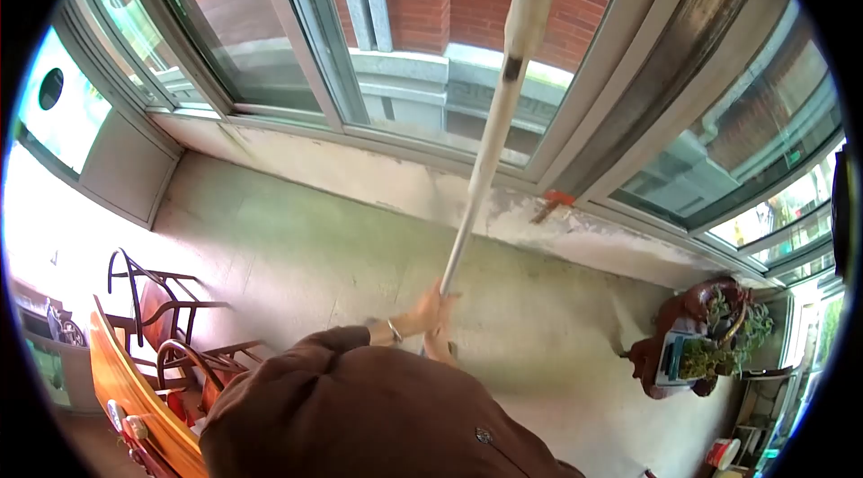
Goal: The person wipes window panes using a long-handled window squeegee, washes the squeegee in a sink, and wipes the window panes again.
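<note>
A long whitish pole (490, 137) rises from my hands past the window to the top edge of the view, where its far end is out of sight. It is thicker toward the top and has a dark mark partway up. My left hand (426, 309), with a band at the wrist, is closed around the lower part of the pole. Just below it, my right hand (439, 346) also grips the pole, though its fingers are partly hidden. My brown jacket (378, 415) covers both hands' arms and fills the bottom middle.
Sliding windows (404, 110) stand above a low wall (360, 177) with peeling paint. At right, potted plants (706, 357) and a book rest on a dark carved wooden stand (647, 361). Dark-framed chairs (162, 312) and an orange wooden table (135, 379) stand at left on the pale floor (297, 244).
</note>
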Available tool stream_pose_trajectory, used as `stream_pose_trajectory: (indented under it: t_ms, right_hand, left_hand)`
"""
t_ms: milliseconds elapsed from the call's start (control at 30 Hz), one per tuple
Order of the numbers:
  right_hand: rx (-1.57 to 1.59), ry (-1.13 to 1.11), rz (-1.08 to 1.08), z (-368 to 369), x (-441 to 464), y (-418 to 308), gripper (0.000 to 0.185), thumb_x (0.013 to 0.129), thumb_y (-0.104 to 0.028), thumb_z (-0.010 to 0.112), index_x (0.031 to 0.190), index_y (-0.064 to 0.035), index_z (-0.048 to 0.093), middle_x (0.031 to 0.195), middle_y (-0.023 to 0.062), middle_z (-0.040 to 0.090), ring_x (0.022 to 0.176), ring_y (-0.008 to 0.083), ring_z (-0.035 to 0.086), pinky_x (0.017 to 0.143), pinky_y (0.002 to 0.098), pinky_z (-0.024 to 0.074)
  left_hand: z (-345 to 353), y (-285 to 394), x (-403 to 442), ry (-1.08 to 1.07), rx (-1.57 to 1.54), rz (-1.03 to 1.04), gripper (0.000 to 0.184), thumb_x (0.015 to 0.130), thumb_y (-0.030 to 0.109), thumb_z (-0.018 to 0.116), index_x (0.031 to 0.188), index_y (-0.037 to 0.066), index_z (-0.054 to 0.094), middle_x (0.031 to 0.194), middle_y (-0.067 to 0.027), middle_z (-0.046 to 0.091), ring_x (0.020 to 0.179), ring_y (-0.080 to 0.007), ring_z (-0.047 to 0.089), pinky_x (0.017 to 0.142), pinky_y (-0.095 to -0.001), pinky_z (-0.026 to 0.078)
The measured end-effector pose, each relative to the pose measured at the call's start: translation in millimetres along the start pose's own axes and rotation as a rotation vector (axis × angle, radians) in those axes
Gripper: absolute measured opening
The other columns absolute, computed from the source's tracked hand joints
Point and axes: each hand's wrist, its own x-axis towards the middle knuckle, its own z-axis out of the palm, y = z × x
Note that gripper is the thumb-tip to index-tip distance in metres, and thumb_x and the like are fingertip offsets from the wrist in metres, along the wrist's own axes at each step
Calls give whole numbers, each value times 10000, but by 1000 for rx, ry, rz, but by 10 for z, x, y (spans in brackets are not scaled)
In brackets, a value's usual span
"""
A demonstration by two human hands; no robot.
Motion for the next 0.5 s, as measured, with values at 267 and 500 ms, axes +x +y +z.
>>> stream_pose_trajectory:
  t_ms: [267,500]
  right_hand:
    - [118,10,97,60,557,-561,644,942,-473,470,1388,-30,330,1278,123,493,1151,208,493,906,365,436]
    - [195,137,-361,202,2330,-2193,667,903,-646,386,1155,-35,477,576,-20,471,444,69,442,386,248,329]
  left_hand:
    - [-294,742,252,91,316,200,563,842,274,687,1252,-1,417,690,-101,575,589,-214,579,537,-377,481]
    - [-1056,3244,594,94,-220,540,355,849,217,675,1083,7,510,632,-89,556,548,-149,543,456,-321,438]
